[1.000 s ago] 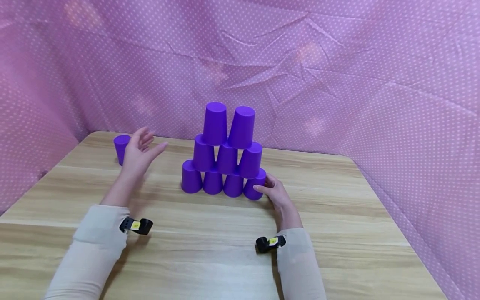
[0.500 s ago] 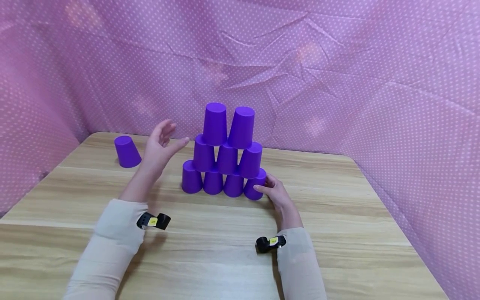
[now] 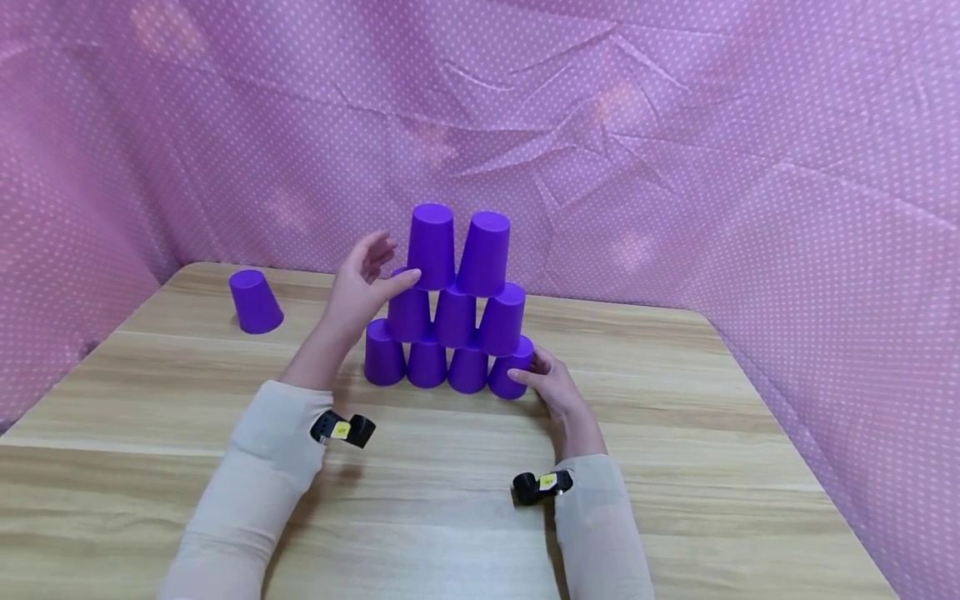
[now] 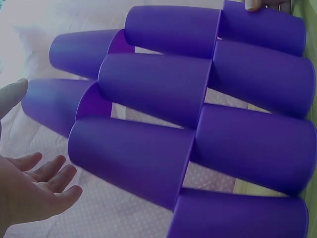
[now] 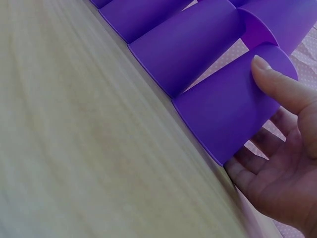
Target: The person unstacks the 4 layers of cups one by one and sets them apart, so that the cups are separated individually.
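Upside-down purple cups form a pyramid in the head view: several in the bottom row, three in the middle row (image 3: pixel 455 319) and two on top. My left hand (image 3: pixel 358 283) is beside the top-left cup (image 3: pixel 432 246), thumb and fingers spread apart, the thumb tip overlapping that cup's lower edge. In the left wrist view the left hand's fingers (image 4: pixel 37 191) are loosely curved with nothing in them. My right hand (image 3: pixel 557 385) holds the rightmost bottom cup (image 5: pixel 228 104), thumb on its near side and fingers round its outer side.
A single purple cup (image 3: pixel 256 302) stands upside down on the wooden table (image 3: pixel 435 500) at the far left. Pink dotted cloth (image 3: pixel 675 167) hangs behind the table and at both sides.
My left hand has moved right, from in front of the lone cup to the pyramid's upper left, uncovering that cup. The right hand and the pyramid stay in place.
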`<state>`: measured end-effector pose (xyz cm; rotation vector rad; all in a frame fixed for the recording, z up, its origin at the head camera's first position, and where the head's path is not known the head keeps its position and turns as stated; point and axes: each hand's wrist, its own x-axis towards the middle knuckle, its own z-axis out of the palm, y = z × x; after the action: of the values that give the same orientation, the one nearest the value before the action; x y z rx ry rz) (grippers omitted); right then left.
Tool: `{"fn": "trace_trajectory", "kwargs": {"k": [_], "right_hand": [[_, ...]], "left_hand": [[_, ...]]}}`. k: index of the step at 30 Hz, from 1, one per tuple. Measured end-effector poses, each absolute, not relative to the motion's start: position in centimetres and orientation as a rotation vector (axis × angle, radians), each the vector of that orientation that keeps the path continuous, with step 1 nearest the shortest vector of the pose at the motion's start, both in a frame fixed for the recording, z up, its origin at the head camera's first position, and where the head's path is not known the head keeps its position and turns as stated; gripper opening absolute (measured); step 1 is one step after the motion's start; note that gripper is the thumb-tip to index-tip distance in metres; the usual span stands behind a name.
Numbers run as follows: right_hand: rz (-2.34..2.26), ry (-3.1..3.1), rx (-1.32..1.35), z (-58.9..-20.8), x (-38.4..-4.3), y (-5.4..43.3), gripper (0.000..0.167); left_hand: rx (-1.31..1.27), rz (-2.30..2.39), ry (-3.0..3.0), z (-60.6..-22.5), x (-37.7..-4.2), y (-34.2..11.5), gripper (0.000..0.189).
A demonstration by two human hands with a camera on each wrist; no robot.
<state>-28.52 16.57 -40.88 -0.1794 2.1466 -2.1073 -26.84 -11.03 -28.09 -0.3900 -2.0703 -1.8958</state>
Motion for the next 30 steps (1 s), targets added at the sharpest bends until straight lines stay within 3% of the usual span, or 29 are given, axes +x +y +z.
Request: {"fn": "trace_trajectory", "kwargs": {"k": [30], "right_hand": [[-2.102,2.155,-0.233,-40.9,-28.3,16.8,0.054]], "left_hand": [[-0.415,-1.871,-2.044,-26.5,-28.3,-8.0,0.060]]}}
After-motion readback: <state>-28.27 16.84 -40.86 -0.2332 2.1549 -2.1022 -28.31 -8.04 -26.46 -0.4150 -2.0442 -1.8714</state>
